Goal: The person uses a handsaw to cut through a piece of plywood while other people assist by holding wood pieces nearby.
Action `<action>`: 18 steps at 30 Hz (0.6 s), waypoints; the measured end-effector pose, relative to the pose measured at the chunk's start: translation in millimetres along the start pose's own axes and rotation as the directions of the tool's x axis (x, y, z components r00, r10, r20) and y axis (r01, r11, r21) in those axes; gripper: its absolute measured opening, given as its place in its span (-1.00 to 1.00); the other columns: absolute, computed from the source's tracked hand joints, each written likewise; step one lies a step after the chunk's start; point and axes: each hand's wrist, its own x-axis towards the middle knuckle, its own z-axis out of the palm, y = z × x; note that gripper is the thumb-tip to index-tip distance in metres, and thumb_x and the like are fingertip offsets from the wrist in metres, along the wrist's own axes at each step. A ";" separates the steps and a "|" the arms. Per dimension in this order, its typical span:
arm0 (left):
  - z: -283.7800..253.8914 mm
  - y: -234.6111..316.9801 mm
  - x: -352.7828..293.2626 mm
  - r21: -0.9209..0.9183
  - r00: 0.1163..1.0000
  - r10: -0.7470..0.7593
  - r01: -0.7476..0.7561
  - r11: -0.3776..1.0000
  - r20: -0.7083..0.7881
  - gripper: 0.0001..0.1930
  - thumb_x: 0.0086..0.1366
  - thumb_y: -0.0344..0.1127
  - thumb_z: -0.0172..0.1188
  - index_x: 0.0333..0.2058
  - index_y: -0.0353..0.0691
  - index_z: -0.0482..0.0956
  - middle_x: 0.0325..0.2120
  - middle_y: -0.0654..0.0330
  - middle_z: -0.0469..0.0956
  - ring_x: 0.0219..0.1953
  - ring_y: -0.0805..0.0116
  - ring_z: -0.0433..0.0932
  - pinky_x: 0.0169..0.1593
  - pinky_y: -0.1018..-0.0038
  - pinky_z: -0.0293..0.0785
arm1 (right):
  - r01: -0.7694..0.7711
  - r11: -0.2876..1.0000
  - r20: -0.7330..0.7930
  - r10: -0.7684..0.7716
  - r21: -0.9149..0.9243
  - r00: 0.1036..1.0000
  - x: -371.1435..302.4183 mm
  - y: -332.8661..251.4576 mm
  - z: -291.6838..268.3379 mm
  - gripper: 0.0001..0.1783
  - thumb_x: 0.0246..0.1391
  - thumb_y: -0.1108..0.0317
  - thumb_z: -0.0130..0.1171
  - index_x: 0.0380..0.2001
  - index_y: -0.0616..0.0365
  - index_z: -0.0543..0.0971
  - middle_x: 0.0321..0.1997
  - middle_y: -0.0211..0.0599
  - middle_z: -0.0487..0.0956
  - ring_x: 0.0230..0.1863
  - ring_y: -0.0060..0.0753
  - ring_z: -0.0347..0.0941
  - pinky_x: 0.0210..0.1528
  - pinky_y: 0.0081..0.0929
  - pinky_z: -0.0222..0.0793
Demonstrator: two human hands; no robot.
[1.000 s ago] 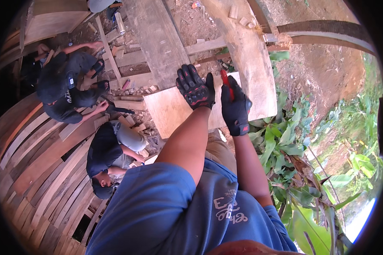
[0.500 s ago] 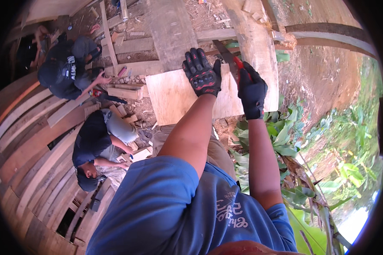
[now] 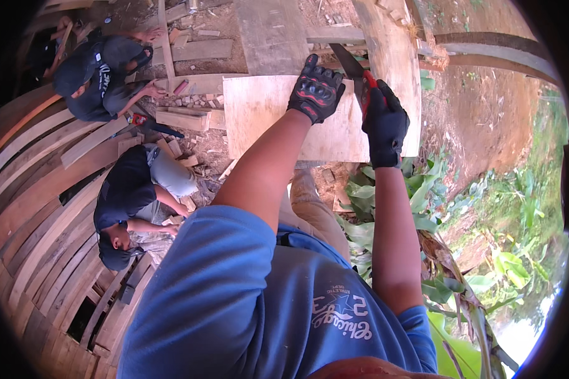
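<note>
A pale sheet of plywood [image 3: 259, 120] lies across the rough planks in front of me. My left hand [image 3: 316, 93], in a black and red glove, rests on its far part, fingers bent over the far edge and holding it. My right hand [image 3: 385, 123], gloved too, is closed around the red handle of a handsaw [image 3: 348, 62]. The dark blade points away from me and to the left, crossing the sheet's far edge just right of my left hand. Part of the handle is hidden by my fingers.
A long grey board [image 3: 272, 38] and a light plank [image 3: 392, 47] run away from me beyond the plywood. Two people, one crouching [image 3: 101, 76] and one bent forward [image 3: 129, 196], are at left among stacked timber [image 3: 38, 208]. Leafy plants [image 3: 423, 196] grow at right.
My left hand has gone from flat with fingers stretched to fingers bent over the plywood's far edge. The saw and right hand appear slightly farther up and right, as does the sheet.
</note>
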 end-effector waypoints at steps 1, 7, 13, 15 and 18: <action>-1.3 1.3 0.6 -0.023 1.000 -0.006 0.006 1.000 0.012 -0.55 0.64 -0.02 -0.06 0.21 -0.12 0.66 0.07 0.09 0.70 0.24 0.13 0.61 0.66 -0.01 -0.06 | -0.048 0.999 0.003 0.048 0.001 0.999 -4.8 -9.6 -5.3 -0.51 0.41 0.04 0.26 0.21 0.13 0.73 0.00 0.03 0.81 0.03 -0.08 0.77 0.13 -0.21 0.60; -2.2 1.9 5.7 -0.033 0.998 -0.027 0.029 0.999 0.055 -0.58 0.63 -0.01 -0.04 0.12 -0.11 0.67 0.01 0.07 0.73 0.17 0.14 0.65 0.64 -0.01 -0.03 | -0.090 0.996 -0.026 0.090 -0.009 0.996 4.9 11.4 4.0 -0.55 0.42 0.10 0.25 0.19 0.13 0.75 0.06 0.04 0.80 0.09 0.00 0.76 0.15 -0.16 0.60; -0.6 -0.4 10.3 -0.069 0.997 -0.029 0.033 0.997 0.065 -0.58 0.62 0.04 -0.01 0.06 -0.11 0.69 -0.08 0.06 0.73 0.10 0.10 0.68 0.63 -0.01 0.00 | -0.035 0.999 -0.044 0.035 -0.011 0.998 25.8 11.0 22.1 -0.56 0.40 0.08 0.26 0.16 0.11 0.76 0.06 0.08 0.79 0.10 0.08 0.75 0.17 -0.14 0.59; -2.1 -2.1 11.8 -0.083 0.998 -0.030 0.034 0.996 0.053 -0.58 0.61 0.05 0.00 0.04 -0.12 0.70 -0.09 0.05 0.73 0.09 0.09 0.68 0.62 -0.02 0.02 | -0.053 0.995 -0.001 0.053 -0.083 0.999 44.7 12.7 34.3 -0.52 0.40 0.02 0.24 0.15 0.14 0.76 0.06 0.12 0.78 0.12 0.12 0.74 0.19 -0.13 0.58; -1.0 -1.0 13.5 -0.097 0.993 -0.049 0.060 0.993 0.104 -0.58 0.60 0.03 0.01 0.02 -0.14 0.71 -0.10 0.05 0.73 0.08 0.09 0.67 0.62 -0.02 0.02 | 0.002 0.991 0.023 0.001 -0.136 1.000 84.0 16.0 65.1 -0.48 0.39 -0.01 0.19 0.15 0.16 0.75 0.07 0.13 0.76 0.10 0.20 0.72 0.18 -0.05 0.57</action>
